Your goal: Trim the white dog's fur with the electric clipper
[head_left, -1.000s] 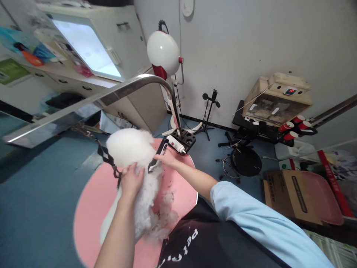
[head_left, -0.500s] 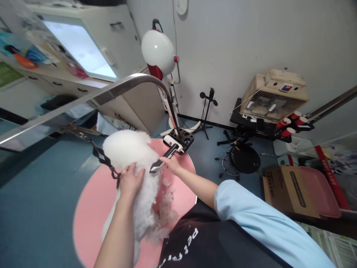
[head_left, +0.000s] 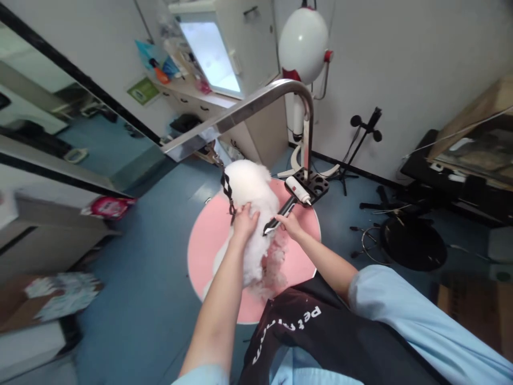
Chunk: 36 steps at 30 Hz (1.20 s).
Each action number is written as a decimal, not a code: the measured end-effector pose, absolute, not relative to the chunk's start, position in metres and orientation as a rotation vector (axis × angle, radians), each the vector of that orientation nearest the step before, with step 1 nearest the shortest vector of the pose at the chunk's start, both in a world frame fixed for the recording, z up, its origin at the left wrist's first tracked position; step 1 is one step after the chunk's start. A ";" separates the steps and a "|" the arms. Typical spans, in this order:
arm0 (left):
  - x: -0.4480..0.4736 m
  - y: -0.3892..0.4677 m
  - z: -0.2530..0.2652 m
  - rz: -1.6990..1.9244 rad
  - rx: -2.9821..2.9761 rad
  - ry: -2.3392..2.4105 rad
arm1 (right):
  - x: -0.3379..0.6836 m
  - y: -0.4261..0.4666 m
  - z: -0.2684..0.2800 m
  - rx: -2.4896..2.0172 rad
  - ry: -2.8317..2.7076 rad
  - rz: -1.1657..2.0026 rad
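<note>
A white fluffy dog (head_left: 250,184) stands on a round pink grooming table (head_left: 206,243), its head toward the far side. My left hand (head_left: 245,222) lies on the fur of its back just behind the head, thumb apart from the fingers. Close by that hand hangs a black strap (head_left: 226,187), running up from the dog's neck to a metal arm. In my right hand (head_left: 289,223) is a black and white hair clipper (head_left: 282,213), its head against the fur on the dog's right side. Loose clumps of cut fur (head_left: 274,267) lie on the table beside the dog.
A metal grooming arm (head_left: 260,109) arches over the table from a black holder tray (head_left: 316,184), where a white bottle (head_left: 297,190) lies. Behind stand a white and red dryer (head_left: 303,45) and a lit cabinet (head_left: 210,53). At right is a round black stool (head_left: 412,240).
My view has swung left, so the table and dog appear further right and smaller. The clipper stays against the dog's side, and my left hand stays on its back.
</note>
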<state>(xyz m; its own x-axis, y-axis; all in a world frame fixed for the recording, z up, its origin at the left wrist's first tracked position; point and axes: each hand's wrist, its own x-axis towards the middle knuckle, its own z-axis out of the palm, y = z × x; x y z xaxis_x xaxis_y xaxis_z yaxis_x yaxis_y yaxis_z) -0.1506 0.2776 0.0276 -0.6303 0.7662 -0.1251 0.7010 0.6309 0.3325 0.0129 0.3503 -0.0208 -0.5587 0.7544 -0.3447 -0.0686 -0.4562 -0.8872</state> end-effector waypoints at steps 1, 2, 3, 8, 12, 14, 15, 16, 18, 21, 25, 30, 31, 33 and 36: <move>-0.148 0.277 0.030 0.344 1.179 2.593 | 0.017 0.342 -0.025 -1.011 -1.196 2.081; -0.146 0.276 0.033 0.319 1.165 2.580 | 0.020 0.334 -0.029 -0.987 -1.186 2.111; -0.145 0.275 0.035 0.296 1.148 2.564 | 0.022 0.329 -0.032 -0.969 -1.169 2.133; -0.142 0.274 0.038 0.287 1.106 2.482 | 0.020 0.346 -0.031 -1.097 -0.969 1.867; -0.143 0.274 0.036 0.298 1.107 2.492 | 0.009 0.370 -0.022 -1.104 -0.996 1.761; -0.144 0.274 0.036 0.292 1.102 2.496 | 0.007 0.364 -0.021 -1.094 -1.033 1.814; -0.145 0.273 0.036 0.288 1.106 2.496 | 0.008 0.356 -0.022 -1.091 -1.039 1.842; -0.146 0.273 0.036 0.287 1.116 2.496 | 0.010 0.346 -0.024 -1.091 -1.039 1.869; -0.149 0.271 0.035 0.291 1.149 2.498 | 0.017 0.323 -0.028 -1.098 -1.041 1.931; -0.157 0.267 0.031 0.295 1.198 2.522 | 0.024 0.299 -0.031 -1.067 -1.084 2.070; -0.172 0.271 0.019 0.298 1.221 2.548 | 0.018 0.318 -0.020 -1.056 -0.987 2.026; -0.180 0.279 0.017 0.320 1.177 2.521 | 0.013 0.337 -0.006 -1.032 -0.933 1.970; -0.180 0.279 0.018 0.314 1.169 2.515 | 0.013 0.331 -0.008 -1.013 -0.956 2.011; -0.182 0.279 0.018 0.304 1.159 2.519 | 0.017 0.312 -0.014 -0.988 -0.992 2.089; -0.188 0.280 0.012 0.281 1.227 2.569 | 0.024 0.290 -0.023 -0.960 -1.031 2.153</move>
